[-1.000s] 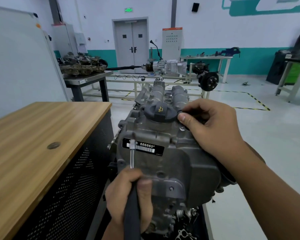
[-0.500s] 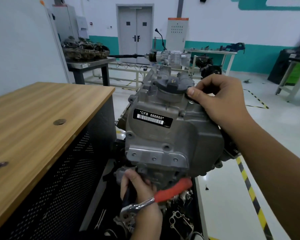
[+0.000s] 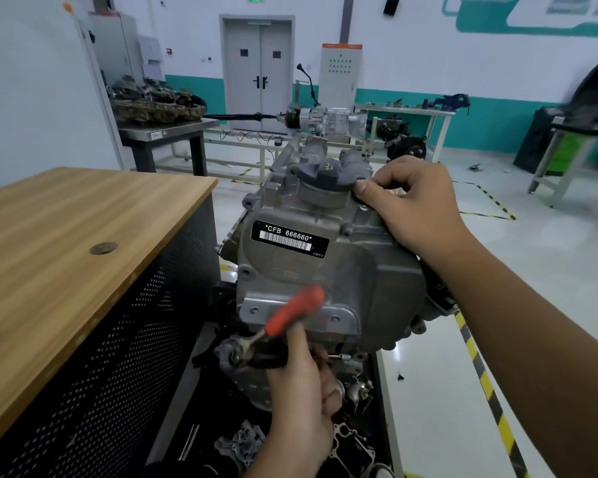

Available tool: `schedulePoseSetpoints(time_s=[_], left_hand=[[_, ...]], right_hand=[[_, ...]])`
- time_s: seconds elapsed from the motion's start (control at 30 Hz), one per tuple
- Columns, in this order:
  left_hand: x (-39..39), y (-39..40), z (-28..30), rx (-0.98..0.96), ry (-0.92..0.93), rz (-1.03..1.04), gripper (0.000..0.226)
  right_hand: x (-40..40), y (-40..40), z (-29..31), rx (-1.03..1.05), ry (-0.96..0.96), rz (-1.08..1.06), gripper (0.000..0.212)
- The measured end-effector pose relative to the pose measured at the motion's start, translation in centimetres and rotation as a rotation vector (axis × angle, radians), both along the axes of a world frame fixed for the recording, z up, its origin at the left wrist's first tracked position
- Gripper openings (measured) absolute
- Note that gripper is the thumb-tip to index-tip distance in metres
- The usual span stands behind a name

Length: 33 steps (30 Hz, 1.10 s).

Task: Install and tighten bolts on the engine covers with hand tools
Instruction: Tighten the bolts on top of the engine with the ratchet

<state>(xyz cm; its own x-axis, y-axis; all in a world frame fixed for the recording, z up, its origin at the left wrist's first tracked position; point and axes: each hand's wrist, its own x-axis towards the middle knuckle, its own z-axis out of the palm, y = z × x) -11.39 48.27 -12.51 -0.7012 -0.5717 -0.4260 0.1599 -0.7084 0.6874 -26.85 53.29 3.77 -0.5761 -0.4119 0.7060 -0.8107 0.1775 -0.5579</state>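
Below engine cover (image 3: 328, 270), left hand (image 3: 301, 384) grips ratchet (image 3: 277, 326); right hand (image 3: 415, 205) atop.

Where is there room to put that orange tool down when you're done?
The wooden bench top on the left is mostly bare, from the round metal disc to its far edge. The black tray under the engine is crowded with loose parts, and the left hand with the ratchet works there.

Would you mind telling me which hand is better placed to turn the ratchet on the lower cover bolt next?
Left. The left hand already holds the red-handled ratchet low at the engine cover. The right hand rests up by the oil filler cap, likely steadying the engine.
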Motion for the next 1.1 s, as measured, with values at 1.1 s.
schedulePoseSetpoints(time_s=[1.1], left_hand=[[-1.1,-1.4,-1.3,-0.107,-0.032,-0.132,0.079]], right_hand=[[0.8,0.9,2.4,0.295,0.045,-0.135,0.018]])
